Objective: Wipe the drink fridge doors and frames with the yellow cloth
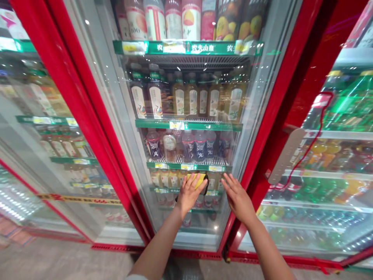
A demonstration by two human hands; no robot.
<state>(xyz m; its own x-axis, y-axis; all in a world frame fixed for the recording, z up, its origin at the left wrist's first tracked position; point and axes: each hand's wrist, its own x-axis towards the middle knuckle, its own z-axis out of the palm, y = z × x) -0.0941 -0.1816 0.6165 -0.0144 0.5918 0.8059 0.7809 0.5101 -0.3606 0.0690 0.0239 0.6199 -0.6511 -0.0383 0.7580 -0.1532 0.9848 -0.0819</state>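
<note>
By the left hand, a yellow cloth is being held at the glass door, with the fingers being laid over it and the thumb being stretched out along its right side; its visible part is being turned roughly sideways, with a black edge being shown at the right, while its full long axis is being hidden by the hand. By the right hand, nothing is being gripped; its fingers are being held straight and slightly apart near the right side of the door, though whether the glass is being touched cannot be told. Behind the glass, the lower small bottles are being partly covered by the left hand; just above, dark blue bottles and one brown bottle are being held by a wire shelf; higher up, dark bottles at the left and pale yellow bottles are being stood upright in a row; on the top shelf, bottles with fruit labels are being cut off by the view. On the right, the door is being bordered by a red frame; beyond it, a grey handle and a red cord are being seen before another stocked fridge.
</note>
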